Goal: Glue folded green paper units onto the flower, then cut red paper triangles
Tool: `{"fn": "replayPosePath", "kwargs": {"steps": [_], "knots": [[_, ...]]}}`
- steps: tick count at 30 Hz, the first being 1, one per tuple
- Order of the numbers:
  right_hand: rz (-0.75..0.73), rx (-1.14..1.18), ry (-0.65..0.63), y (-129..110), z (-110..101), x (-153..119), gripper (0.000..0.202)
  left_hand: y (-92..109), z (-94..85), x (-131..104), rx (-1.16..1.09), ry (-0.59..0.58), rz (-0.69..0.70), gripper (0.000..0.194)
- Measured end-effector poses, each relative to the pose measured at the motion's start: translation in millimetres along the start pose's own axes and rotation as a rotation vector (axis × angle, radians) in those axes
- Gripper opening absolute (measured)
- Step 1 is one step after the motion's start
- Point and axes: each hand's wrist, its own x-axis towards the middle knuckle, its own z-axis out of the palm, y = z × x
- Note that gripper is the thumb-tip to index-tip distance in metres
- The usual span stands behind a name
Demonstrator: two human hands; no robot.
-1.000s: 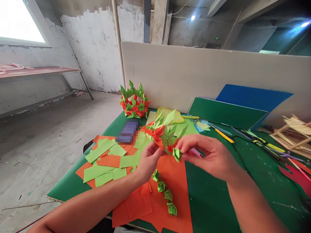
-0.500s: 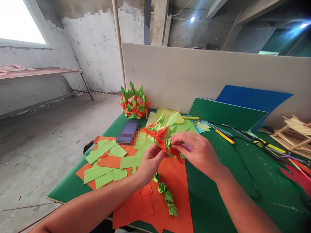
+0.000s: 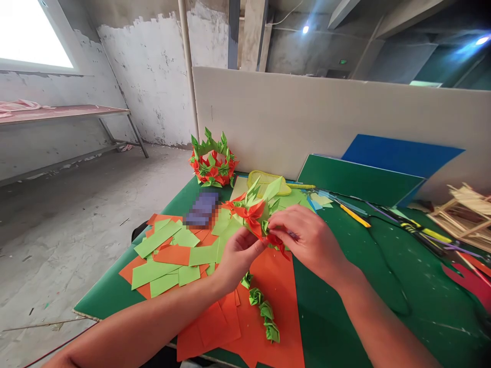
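Observation:
A folded-paper piece with orange flowers and pointed green leaves (image 3: 252,213) is held up over the table between both hands. My left hand (image 3: 241,254) grips it from below, thumb and fingers closed on its lower edge. On the right side, my right hand (image 3: 310,240) pinches a small green folded paper flower (image 3: 264,227) against the piece. A red-orange flower hangs below those fingertips, partly hidden by them. Under the hands, a curved row of green paper roses (image 3: 261,305) lies on orange paper sheets (image 3: 286,312).
A finished-looking orange and green paper crown (image 3: 214,176) stands at the back left. Loose green and orange paper strips (image 3: 164,253) cover the left of the green table (image 3: 337,306). A yellow-handled tool (image 3: 355,215), a cable and a wooden stick model (image 3: 466,212) lie right.
My right hand has shifted very slightly left, closer in against the flower piece. My left hand and the paper piece stay almost where they were.

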Motion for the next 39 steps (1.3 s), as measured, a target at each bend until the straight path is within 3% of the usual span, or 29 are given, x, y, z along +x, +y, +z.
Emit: {"fn": "replayPosePath", "kwargs": {"steps": [6, 21, 39], "knots": [[-0.054, -0.034, 0.004, -1.1, 0.7, 0.0, 0.013, -0.7, -1.7, -0.5, 0.029, 0.021, -0.006, 0.020], [-0.055, -0.055, 0.003, -2.9, 6.2, -0.2, 0.017, -2.1, -2.4, 1.4, 0.040, 0.027, -0.012, 0.033], [-0.065, -0.096, -0.001, -5.3, 4.3, -0.3, 0.019, -2.6, -2.9, -0.4, 0.098, 0.022, 0.002, 0.024]]}}
